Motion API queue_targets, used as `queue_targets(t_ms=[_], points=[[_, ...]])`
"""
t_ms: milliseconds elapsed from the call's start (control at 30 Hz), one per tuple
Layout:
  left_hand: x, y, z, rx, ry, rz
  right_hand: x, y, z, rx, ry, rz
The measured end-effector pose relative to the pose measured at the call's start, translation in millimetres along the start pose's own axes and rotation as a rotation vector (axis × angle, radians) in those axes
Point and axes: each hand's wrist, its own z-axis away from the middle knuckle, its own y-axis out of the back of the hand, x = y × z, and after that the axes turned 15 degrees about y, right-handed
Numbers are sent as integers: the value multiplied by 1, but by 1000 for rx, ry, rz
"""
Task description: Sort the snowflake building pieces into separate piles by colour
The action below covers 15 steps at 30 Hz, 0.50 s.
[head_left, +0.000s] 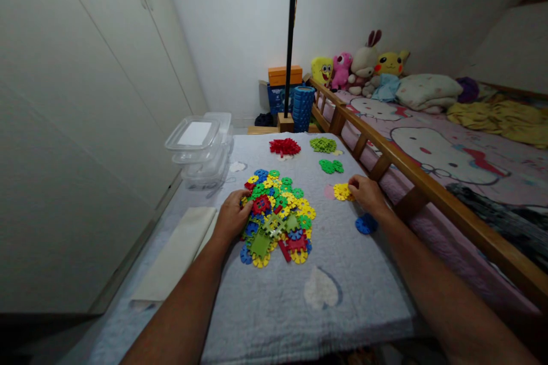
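Note:
A mixed pile of plastic building pieces (280,202) lies mid-table, with notched flower discs in yellow, green and blue, and red and green square plates. My left hand (233,214) rests against the pile's left edge, its fingers curled in; what they grip, if anything, is hidden. Over to the right, my right hand (367,191) pinches at a small group of yellow flower discs (341,191). Just below it sit blue flower discs (366,223). Green flower discs (331,166) lie farther back, beyond the yellow group.
At the table's far end are a heap of red pieces (285,147) and a heap of light-green pieces (323,145). Stacked clear plastic boxes (201,157) and a folded cloth (177,256) line the left side. A wooden bed rail (398,165) runs along the right edge.

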Motion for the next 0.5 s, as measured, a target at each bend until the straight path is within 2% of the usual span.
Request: queue_targets(t_ms=[100,167,267,400,500], points=[[0,0,0,-2,7,-2,-10,-1,0,30,70,119],[1,0,0,-1,13,-1,-23,-1,0,45,131,118],[1,-1,1,0,15,2,-51,-3,2,-3,225,-23],[0,-1,1,-4,13,10,-96,-15,10,-178,339,-264],[-1,-2,0,1,11,19,-121,-30,10,-212,362,-329]])
